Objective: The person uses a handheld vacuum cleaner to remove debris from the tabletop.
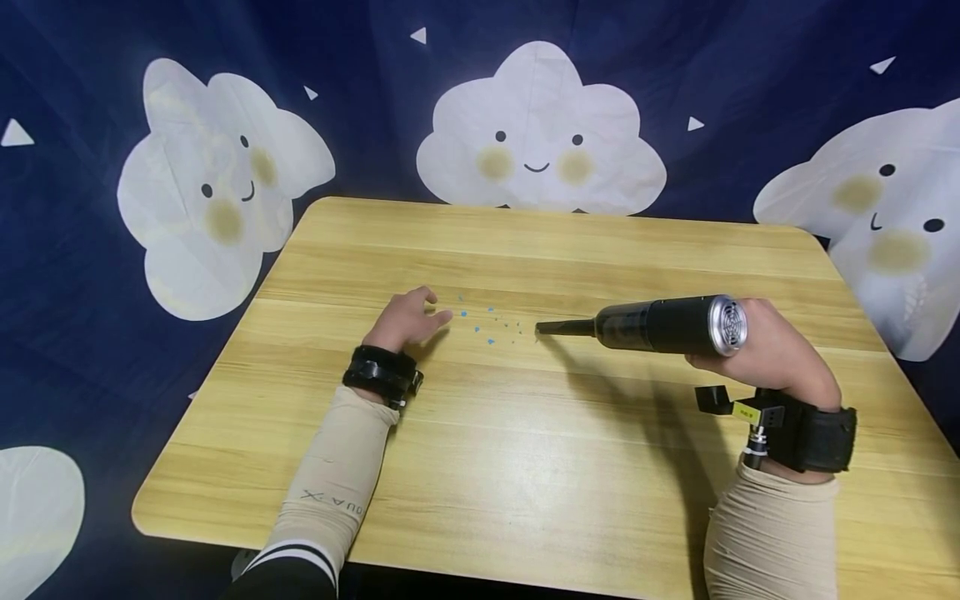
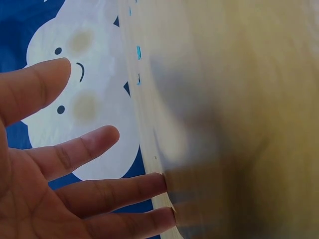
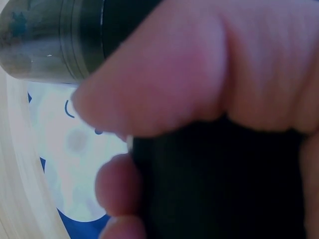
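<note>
My right hand grips the handle of a black handheld vacuum cleaner, fingers and thumb curled round it. Its narrow nozzle points left, the tip close by small blue scraps scattered mid-table. Through the smoky see-through dust cup, a bluish patch shows in the right wrist view. Left of the scraps, my left hand holds nothing, its fingers spread. In the left wrist view the two lower fingertips meet the tabletop, while the thumb stands apart.
The light wooden table has rounded corners. Behind it hangs a dark blue curtain printed with smiling white clouds, close along the back edge. A shadow of the vacuum and right arm falls across the table.
</note>
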{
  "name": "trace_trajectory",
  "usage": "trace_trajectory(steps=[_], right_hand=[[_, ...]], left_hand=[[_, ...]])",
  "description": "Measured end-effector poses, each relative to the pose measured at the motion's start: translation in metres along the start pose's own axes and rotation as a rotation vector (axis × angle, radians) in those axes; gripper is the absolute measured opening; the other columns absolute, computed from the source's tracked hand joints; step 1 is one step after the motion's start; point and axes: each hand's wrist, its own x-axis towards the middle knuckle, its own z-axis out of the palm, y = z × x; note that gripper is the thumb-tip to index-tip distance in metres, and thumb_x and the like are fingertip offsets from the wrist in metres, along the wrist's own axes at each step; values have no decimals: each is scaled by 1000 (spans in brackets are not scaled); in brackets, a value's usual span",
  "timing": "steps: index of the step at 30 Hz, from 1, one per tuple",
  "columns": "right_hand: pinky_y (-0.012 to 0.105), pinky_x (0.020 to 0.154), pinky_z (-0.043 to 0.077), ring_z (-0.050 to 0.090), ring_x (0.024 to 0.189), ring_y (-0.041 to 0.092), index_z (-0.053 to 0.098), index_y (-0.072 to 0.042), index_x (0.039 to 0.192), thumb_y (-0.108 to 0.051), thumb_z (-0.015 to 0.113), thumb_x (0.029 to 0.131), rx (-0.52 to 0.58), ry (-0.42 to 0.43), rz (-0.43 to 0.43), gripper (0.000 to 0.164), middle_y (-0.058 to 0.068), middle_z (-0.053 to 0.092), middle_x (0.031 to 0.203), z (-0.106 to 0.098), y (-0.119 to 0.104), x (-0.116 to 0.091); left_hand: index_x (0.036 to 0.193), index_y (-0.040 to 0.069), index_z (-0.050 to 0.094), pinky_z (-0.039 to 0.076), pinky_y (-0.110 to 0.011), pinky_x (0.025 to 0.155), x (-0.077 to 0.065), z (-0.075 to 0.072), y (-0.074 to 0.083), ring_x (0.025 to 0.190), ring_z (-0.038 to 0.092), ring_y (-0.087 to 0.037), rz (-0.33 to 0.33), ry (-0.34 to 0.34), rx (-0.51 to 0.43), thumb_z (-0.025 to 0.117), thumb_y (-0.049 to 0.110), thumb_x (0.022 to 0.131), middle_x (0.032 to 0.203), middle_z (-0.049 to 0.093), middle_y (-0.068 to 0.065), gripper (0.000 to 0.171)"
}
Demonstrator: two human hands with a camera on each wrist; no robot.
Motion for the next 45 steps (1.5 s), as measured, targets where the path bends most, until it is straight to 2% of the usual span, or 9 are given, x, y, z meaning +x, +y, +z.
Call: trace_trajectory(steps=[19, 26, 35, 45], right_hand=[[32, 46, 41, 46, 52, 13, 60, -5, 74, -11, 83, 62, -7, 7, -18, 26, 2, 55, 61, 0, -2, 0], [32, 45, 41, 47, 53, 15, 61, -3, 75, -11, 83, 62, -2, 2, -7, 26, 3, 55, 62, -1, -3, -1], [32, 45, 41, 47, 53, 16, 61, -3, 75, -11, 83, 61, 0, -2, -4, 27, 3, 55, 62, 0, -2, -1], [32, 45, 42, 46, 51, 12, 61, -4, 76, -11, 83, 62, 2, -4, 9, 27, 3, 54, 62, -1, -1, -1]], left_hand=[[133, 6, 44, 46, -51, 93, 3, 3, -2, 97, 55, -31, -11, -1, 9, 53, 44, 95, 128, 54, -23, 54], [132, 6, 44, 47, -50, 92, 3, 3, -1, 93, 57, -30, -4, 4, 11, 53, 44, 95, 122, 58, -22, 54], [132, 5, 44, 47, -51, 93, 3, 3, -1, 96, 57, -32, 3, 5, 17, 53, 43, 95, 125, 56, -23, 54], [132, 4, 44, 46, -52, 96, 4, 3, -2, 108, 54, -35, 8, 2, 18, 53, 43, 95, 131, 53, -24, 54]])
